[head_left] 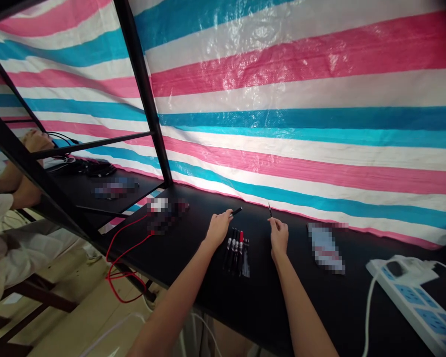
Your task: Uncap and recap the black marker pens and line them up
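My left grip [218, 229] pinched shut on short black barrel [237, 211], just above desk [245, 302] — my right grip [278, 237] pinched on thin black rod [269, 210], tip upward. Row of pens [237, 252] lies on desk between both hands, power strip [405, 292] far right.

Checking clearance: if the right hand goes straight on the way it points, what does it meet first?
Probably the striped tarp behind the table: the right hand, pinching a thin black rod, points across bare table top toward it. Depth is hard to judge.
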`<state>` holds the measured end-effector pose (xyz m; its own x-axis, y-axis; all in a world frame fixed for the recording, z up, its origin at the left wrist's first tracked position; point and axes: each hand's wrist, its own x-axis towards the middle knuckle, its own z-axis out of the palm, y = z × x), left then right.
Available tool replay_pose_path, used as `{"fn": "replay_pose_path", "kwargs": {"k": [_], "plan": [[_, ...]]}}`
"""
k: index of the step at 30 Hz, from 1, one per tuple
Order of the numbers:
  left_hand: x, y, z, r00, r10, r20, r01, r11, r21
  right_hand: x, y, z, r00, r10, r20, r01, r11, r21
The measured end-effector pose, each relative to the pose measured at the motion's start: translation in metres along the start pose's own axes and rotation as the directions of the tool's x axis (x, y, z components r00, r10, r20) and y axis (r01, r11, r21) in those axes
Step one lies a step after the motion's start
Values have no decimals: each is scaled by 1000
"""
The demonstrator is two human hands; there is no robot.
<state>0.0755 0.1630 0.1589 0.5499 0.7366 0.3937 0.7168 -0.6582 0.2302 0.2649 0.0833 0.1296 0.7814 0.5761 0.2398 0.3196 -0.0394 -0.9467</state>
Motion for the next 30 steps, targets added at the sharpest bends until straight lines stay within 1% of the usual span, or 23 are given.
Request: {"fn": "replay_pose_path", "kwargs": {"k": [1,2,4,5,7,9,11,16,23,30], "plan": [[-1,0,0,1000,-10,-13,9,1000,-24,-1,-2,0,999,33,28,-35,997,65],[-2,1,-1,1000,-16,-23,15,999,-37,-2,-5,1,995,63,82,-75,985,153],[-5,1,-3,1000,-3,-22,2,1000,-31,-4,-10,3,972,97,212,-163,933,321],[-6,2,-3,1000,24,-8,-24,1000,-17,-5,-12,5,959,110,261,-206,903,376],[-6,5,-3,995,93,25,-93,995,19,-8,-16,7,936,129,326,-267,865,424],[-6,6,-1,987,155,40,-157,987,39,-9,-18,9,920,131,370,-294,854,428],[-5,6,0,983,181,37,-182,983,39,-10,-19,9,920,118,375,-285,858,428],[-4,2,-1,989,145,-8,-144,989,9,-13,-20,8,928,96,360,-257,864,433],[-5,5,3,981,190,32,-191,981,32,-12,-18,7,930,105,352,-268,850,453],[-4,4,3,979,202,19,-202,979,7,-12,-17,9,935,129,330,-280,840,466]]}}
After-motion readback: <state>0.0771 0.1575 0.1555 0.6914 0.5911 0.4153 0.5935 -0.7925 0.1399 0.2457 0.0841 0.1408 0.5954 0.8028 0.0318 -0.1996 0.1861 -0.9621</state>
